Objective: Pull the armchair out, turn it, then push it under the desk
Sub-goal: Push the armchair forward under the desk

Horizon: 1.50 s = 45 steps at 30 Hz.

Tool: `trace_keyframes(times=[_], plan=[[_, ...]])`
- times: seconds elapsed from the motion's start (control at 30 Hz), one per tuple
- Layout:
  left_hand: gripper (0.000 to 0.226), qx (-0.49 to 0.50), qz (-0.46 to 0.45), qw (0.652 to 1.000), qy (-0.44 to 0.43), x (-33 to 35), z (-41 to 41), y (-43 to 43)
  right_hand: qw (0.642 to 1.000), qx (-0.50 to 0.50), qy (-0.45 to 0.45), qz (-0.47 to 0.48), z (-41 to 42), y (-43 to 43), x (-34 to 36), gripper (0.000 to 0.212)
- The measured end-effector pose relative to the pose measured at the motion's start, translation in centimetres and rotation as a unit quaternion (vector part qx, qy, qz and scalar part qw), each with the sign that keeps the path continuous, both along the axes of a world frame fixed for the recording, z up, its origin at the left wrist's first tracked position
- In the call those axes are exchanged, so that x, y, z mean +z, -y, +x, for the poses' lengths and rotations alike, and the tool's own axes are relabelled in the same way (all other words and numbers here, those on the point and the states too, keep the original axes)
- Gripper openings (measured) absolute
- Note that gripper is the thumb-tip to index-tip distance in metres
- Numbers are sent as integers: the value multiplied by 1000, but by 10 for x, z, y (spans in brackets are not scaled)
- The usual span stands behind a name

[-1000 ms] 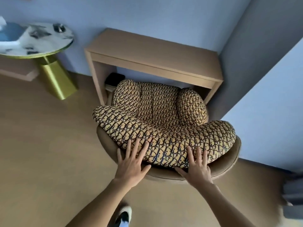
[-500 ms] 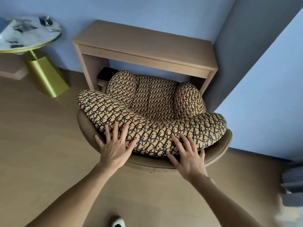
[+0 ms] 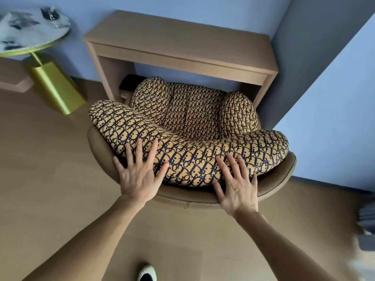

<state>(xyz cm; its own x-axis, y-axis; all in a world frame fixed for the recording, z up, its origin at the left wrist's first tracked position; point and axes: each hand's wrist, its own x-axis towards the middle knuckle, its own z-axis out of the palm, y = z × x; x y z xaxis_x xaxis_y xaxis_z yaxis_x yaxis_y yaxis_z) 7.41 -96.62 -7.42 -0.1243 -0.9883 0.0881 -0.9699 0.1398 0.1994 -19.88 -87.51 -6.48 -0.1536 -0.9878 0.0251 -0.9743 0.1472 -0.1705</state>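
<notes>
Head view shows one patterned yellow-and-navy padded armchair point(image 3: 190, 134), its front tucked under one light wooden desk point(image 3: 178, 45), far centre. Your two hands lie flat on its near backrest: left hand point(image 3: 140, 177) and right hand point(image 3: 237, 187), fingers spread, palms pressing, grasping nothing, arms extended forward.

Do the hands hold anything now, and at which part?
Nothing is gripped. The left hand and right hand lie flat, fingers spread, on the back cushion and rim of the armchair.
</notes>
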Motion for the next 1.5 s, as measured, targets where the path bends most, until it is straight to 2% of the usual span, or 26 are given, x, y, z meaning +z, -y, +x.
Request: trace_keyframes(times=[0.53, 0.8, 0.93, 0.97, 1.03, 1.1, 1.17, 1.23, 1.27, 1.33, 1.4, 1.5], plan=[[74, -27, 8, 999, 26, 9, 44, 88, 999, -17, 23, -21, 52, 68, -5, 72], [75, -60, -1, 998, 21, 6, 58, 89, 998, -29, 35, -33, 66, 68, -11, 73], [57, -116, -59, 991, 38, 9, 74, 78, 999, -26, 29, -33, 68, 62, -6, 83], [52, -139, -72, 987, 42, 10, 81, 75, 998, -30, 29, -36, 68, 62, -4, 81], [57, -189, -54, 979, 49, 12, 98, 70, 996, -34, 11, -81, 70, 50, -3, 59], [74, -233, 32, 967, 94, 18, 109, 68, 991, 0, -25, -131, 70, 30, -7, 37], [85, -261, 124, 944, 161, 25, 111, 75, 994, 61, -27, -90, 68, 13, -9, 47], [86, -290, 166, 917, 217, 34, 106, 85, 994, 92, -50, 13, 65, 15, -6, 68], [83, -299, 172, 909, 235, 37, 102, 89, 991, 93, -66, 66, 65, 22, -3, 71], [71, -293, 159, 910, 248, 40, 93, 93, 988, 69, -57, 124, 70, 39, 2, 57], [55, -277, 134, 913, 267, 41, 86, 90, 989, 30, -37, 141, 76, 49, 1, 44], [27, -288, 129, 901, 297, 44, 83, 77, 987, 4, -47, 152, 83, 47, -5, 38]])
